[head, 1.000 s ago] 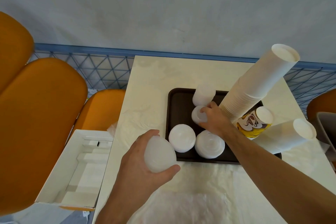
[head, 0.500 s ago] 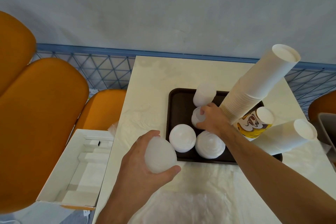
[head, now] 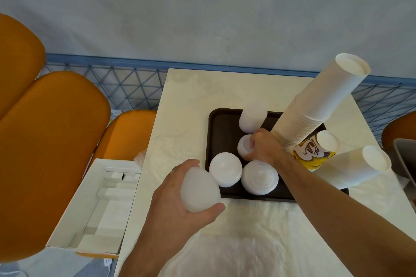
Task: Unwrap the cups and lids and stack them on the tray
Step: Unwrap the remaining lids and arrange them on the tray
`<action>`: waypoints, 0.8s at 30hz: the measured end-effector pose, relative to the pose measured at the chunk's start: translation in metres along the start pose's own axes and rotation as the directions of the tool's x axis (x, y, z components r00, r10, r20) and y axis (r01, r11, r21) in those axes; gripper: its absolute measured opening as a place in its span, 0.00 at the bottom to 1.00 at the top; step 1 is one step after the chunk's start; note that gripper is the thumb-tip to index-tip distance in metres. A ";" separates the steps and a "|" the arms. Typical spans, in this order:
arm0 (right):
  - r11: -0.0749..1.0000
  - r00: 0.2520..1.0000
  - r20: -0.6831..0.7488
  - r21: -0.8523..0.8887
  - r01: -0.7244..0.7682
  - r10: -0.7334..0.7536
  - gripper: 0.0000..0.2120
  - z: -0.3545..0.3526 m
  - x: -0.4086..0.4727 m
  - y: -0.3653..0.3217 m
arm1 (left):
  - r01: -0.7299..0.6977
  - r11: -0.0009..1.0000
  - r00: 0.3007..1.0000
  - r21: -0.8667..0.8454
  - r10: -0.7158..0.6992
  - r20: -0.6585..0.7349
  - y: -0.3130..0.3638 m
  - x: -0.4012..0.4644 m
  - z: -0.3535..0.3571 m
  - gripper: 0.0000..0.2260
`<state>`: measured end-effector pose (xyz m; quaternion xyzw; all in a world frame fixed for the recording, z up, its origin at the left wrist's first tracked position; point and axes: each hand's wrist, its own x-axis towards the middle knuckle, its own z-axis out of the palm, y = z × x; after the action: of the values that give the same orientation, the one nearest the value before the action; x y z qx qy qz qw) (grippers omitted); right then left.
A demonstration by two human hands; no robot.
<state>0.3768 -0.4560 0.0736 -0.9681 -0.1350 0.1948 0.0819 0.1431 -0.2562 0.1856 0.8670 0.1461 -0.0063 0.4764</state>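
A dark brown tray (head: pixel 221 128) lies on the cream table. On it stand several stacks of white plastic lids: a tall one at the back (head: pixel 251 119), two at the front (head: pixel 225 172) (head: pixel 260 179), and a small stack in the middle (head: pixel 244 147). My right hand (head: pixel 264 148) grips that middle stack. My left hand (head: pixel 177 200) holds another stack of translucent lids (head: pixel 199 190) above the table, in front of the tray. A tall stack of white paper cups (head: pixel 315 105) leans on the tray's right side.
A printed yellow cup stack (head: pixel 313 153) and another white cup stack (head: pixel 358 166) lie at the right. Clear plastic wrap (head: pixel 225 252) covers the table's near end. An open white cardboard box (head: pixel 99 204) sits left of the table beside orange chairs (head: pixel 49 141). Blue mesh fence behind.
Almost nothing has moved. My right hand stays on the middle lid stack and has shifted slightly; my left hand still holds its lids in the same place.
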 end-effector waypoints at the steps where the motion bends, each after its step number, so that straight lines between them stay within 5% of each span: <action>1: 1.000 1.000 0.008 0.015 0.002 -0.002 0.19 -0.004 -0.002 0.000 | 0.000 1.000 1.000 0.001 0.000 0.000 0.000 0.000 0.001 0.35; 6: 0.958 0.991 -0.112 0.265 0.107 -0.080 0.10 -0.052 -0.037 -0.026 | 0.024 0.999 1.000 -0.037 -0.024 -0.015 0.003 0.000 0.002 0.39; 11: 0.644 0.950 0.034 0.743 0.184 -0.311 0.04 -0.085 -0.128 -0.074 | 0.053 0.997 0.999 -0.064 -0.052 0.013 0.016 0.001 0.009 0.40; 24: 0.781 0.972 -0.203 0.585 0.219 -0.121 0.01 -0.054 -0.183 -0.082 | 0.022 1.000 0.996 0.004 -0.022 0.089 0.031 -0.004 0.023 0.39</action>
<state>0.2170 -0.4372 0.2046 -0.8872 -0.1461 0.1437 0.4134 0.1503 -0.2913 0.1992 0.8649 0.1343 -0.0503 0.4810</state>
